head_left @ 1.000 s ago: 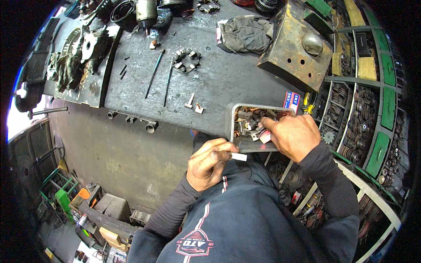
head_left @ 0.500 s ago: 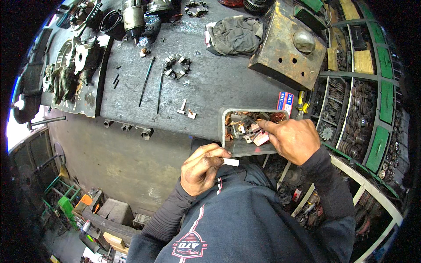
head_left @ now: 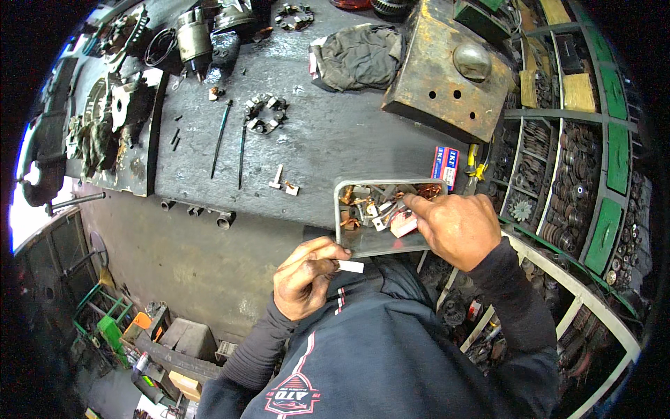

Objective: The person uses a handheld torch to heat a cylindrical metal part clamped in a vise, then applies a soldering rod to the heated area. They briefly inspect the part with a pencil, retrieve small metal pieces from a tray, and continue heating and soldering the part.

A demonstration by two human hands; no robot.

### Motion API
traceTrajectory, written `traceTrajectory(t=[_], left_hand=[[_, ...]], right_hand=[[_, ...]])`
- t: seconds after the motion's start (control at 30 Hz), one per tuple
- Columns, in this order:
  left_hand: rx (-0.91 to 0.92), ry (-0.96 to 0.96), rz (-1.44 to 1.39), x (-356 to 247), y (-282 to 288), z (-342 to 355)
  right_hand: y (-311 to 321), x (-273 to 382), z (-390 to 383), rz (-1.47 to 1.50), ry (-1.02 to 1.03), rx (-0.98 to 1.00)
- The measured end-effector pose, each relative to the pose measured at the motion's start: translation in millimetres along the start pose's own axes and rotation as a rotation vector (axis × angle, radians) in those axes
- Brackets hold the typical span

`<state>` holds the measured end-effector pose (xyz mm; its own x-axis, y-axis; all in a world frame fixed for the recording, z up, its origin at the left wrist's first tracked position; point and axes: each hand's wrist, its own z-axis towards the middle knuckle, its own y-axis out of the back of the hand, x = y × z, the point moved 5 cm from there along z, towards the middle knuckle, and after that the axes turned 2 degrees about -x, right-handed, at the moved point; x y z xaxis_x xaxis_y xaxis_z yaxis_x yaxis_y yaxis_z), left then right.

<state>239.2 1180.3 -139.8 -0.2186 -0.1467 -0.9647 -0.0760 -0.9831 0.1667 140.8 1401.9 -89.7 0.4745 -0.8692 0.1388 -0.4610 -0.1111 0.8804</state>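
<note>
My left hand [head_left: 307,276] is closed in a pinch on a small white rectangular piece [head_left: 351,267], just off the near left corner of a clear plastic tray [head_left: 340,230]. The tray overhangs the bench's near edge. Inside it lie many small metal and carbon brushes [head_left: 377,209] with copper leads, and a small pink-and-white packet [head_left: 403,225]. Over the tray's right side, my right hand [head_left: 457,227] reaches in with bent fingers among the brushes. Its thumb and fingertips are partly hidden, so what they grip is unclear.
On the dark bench [head_left: 314,146] are a ring-shaped brush holder [head_left: 265,114], two thin rods [head_left: 222,140], two loose brushes [head_left: 285,181] and a grey cloth [head_left: 359,57]. A rusty metal box [head_left: 447,84] stands beyond a small red-and-blue carton [head_left: 445,167]. Parts shelves [head_left: 551,174] line the right.
The view has shifted slightly, moving the bench things left in the picture. My right fingers have moved among the pieces, and more brushes show in the tray. The white piece stays in my left hand.
</note>
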Motion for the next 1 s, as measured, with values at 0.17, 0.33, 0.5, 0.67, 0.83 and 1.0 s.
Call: traceTrajectory(t=[0.17,0.33,0.5,0.67,0.83,1.0], left_hand=[[-0.011,0.041,0.025,-1,-1,0],[0.014,0.002,0.009,0,1,2],[0.012,-0.037,0.02,-2,0,2],[0.007,-0.016,0.009,0,-1,1],[0.018,0.021,0.054,0,-2,0],[0.032,0.017,0.042,2,-2,-1]], right_hand=[[1,-1,0,0.069,-0.011,-0.007],[4,3,3,0.035,-0.058,0.076],[5,12,6,-0.009,-0.031,0.108],[0,35,17,0.051,0.132,-0.039],[-24,50,41,0.152,0.211,0.025],[-23,37,31,0.152,0.228,-0.044]])
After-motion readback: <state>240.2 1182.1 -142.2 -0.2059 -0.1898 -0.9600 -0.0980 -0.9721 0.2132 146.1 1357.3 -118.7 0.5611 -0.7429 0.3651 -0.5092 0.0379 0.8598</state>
